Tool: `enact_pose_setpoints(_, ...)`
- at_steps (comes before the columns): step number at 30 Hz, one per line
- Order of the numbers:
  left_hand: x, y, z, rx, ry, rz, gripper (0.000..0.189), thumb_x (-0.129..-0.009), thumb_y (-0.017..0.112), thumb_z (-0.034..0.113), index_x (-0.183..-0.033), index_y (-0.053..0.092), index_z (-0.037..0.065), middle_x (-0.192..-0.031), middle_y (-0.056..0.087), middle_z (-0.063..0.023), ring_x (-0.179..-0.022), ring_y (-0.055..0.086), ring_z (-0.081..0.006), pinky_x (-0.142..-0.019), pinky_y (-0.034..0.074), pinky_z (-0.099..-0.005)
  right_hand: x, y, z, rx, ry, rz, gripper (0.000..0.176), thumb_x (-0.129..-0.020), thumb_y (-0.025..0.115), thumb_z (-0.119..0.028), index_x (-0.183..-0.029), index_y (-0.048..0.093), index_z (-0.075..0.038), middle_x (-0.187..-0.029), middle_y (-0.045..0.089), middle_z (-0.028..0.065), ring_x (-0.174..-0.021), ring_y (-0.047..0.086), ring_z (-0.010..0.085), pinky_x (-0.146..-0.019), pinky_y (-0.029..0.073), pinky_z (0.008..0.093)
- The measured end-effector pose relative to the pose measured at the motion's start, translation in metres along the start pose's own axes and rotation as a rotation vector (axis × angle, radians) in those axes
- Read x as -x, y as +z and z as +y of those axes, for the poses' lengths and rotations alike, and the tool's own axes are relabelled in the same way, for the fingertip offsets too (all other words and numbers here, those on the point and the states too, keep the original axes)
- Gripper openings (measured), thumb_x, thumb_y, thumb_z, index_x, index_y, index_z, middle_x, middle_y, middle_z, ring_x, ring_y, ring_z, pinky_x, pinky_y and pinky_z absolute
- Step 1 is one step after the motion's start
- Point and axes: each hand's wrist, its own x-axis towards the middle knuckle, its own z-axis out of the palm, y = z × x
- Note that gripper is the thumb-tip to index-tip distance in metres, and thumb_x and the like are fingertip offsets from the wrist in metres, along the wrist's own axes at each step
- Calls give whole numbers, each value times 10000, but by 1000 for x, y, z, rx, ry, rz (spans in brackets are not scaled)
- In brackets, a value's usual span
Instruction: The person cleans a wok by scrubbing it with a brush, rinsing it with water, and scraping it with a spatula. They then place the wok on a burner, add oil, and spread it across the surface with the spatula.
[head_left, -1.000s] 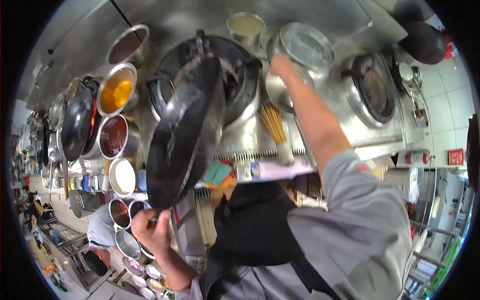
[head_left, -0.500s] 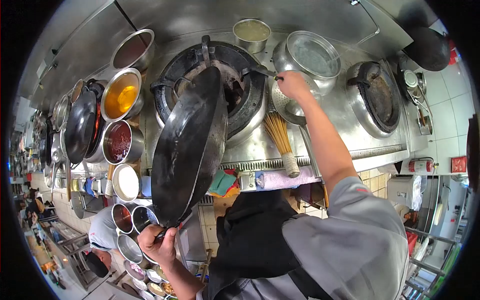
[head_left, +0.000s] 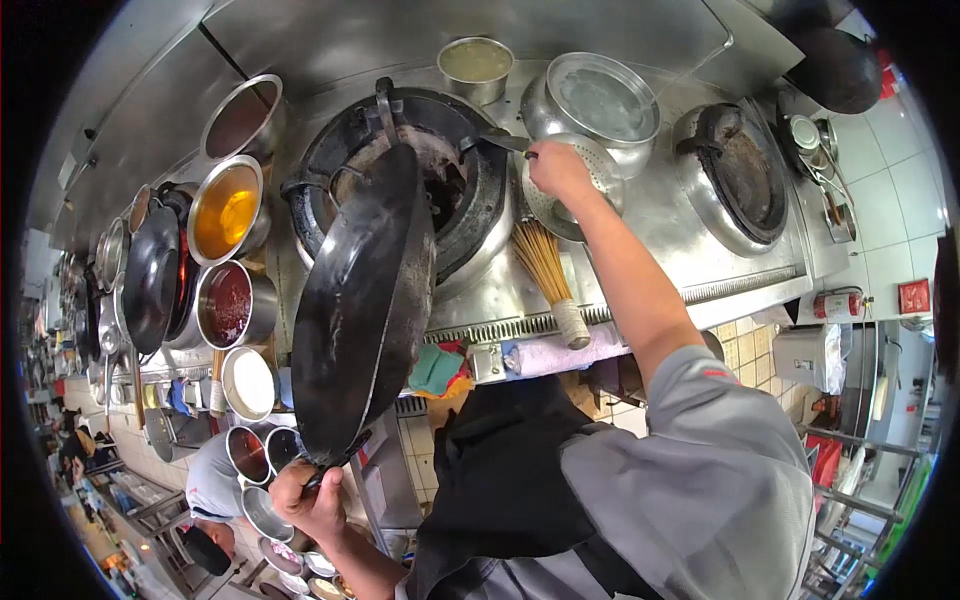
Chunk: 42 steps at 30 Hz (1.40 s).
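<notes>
My left hand (head_left: pixel 308 500), fingers closed, grips the handle of a large black wok (head_left: pixel 350 310). The wok is tipped up on its side, its far end over the burner ring (head_left: pixel 480 215) and its near end in front of the stove edge. Beyond the ring's right rim, my right hand (head_left: pixel 560 170) is closed round the dark handle of a flat metal tool (head_left: pixel 505 140). The tool's tip reaches left to the rim. Beneath that hand a perforated skimmer (head_left: pixel 600 170) shows, partly covered by it. A bamboo brush (head_left: pixel 541 262) lies nearer to me.
Metal pots of amber liquid (head_left: pixel 226 212), red sauce (head_left: pixel 228 304) and white contents (head_left: pixel 248 384) stand left. A pot of water (head_left: pixel 602 98) sits behind my right hand, a second burner (head_left: pixel 745 180) further right. A co-worker (head_left: pixel 215 490) bends at lower left.
The view has shifted slightly, so the stove and pots sit a little further left. Both hands keep their holds, and the wok stays tipped over the burner.
</notes>
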Motion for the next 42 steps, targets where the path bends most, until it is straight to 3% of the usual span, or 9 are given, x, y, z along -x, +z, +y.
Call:
enact_pose_setpoints(6,2,1,3,-8,21,5,477,-653,874,334,-604,515,24,-551,493,-52,-508,481,-183,-519,362,-286,-1,-4,-1,-2,53,-70,345,-826,560,-178,-1139,675,-89,-1061,672,200,-985,647,361,-894,511,441)
enact_pose_setpoints(11,2,1,1,-56,7,48,503,-637,874,375,-608,517,22,-579,524,-59,-539,494,-207,-551,385,-312,-28,-7,-8,55,19,-85,278,-782,582,-179,-996,716,-64,-1037,673,207,-988,644,363,-880,510,433)
enact_pose_setpoints(15,6,-10,-1,-166,-22,3,527,-619,867,430,-606,521,32,-614,546,-62,-594,522,-224,-605,398,-324,-99,52,37,171,7,-161,272,-769,566,-170,-964,722,-62,-1042,670,204,-986,639,367,-875,502,428)
enact_pose_setpoints(18,11,-12,-2,-64,-146,-72,543,-610,854,478,-607,532,40,-646,572,-68,-649,542,-225,-636,406,-335,-50,0,35,11,28,-95,288,-783,577,-190,-1009,722,-88,-1049,672,187,-995,633,367,-890,496,422)
enact_pose_setpoints(21,12,-11,-5,-111,12,-21,567,-643,857,449,-651,509,2,-702,582,-70,-653,541,-185,-642,426,-303,-27,-33,20,-27,-40,-66,301,-801,581,-211,-1050,718,-113,-1062,673,172,-1003,628,368,-905,490,419)
enact_pose_setpoints(30,19,-8,-6,-87,8,-43,473,-641,855,313,-662,502,-2,-675,531,-44,-656,508,-173,-650,415,-297,-37,-25,8,-11,-69,-193,307,-777,556,-171,-1024,720,-91,-1070,670,173,-1020,626,364,-911,495,412)
enact_pose_setpoints(32,19,-4,-3,-111,-16,17,563,-636,846,480,-607,502,35,-603,534,-60,-600,538,-223,-602,410,-325,-47,-19,5,123,-91,-223,302,-751,563,-161,-993,722,-75,-1064,669,185,-1023,627,365,-908,497,414)
enact_pose_setpoints(35,24,-7,-4,-123,-36,-21,553,-635,846,469,-614,510,31,-602,533,-59,-608,540,-224,-605,410,-326,-82,40,31,117,28,-157,306,-726,567,-159,-972,725,-69,-1046,673,191,-1020,630,363,-907,498,421)
enact_pose_setpoints(42,21,-2,4,-140,-54,-5,562,-616,855,479,-606,511,34,-605,538,-62,-622,554,-231,-617,415,-327,-32,-33,14,-45,-43,-184,312,-746,553,-166,-993,729,-91,-1071,675,168,-1011,635,356,-915,492,414)
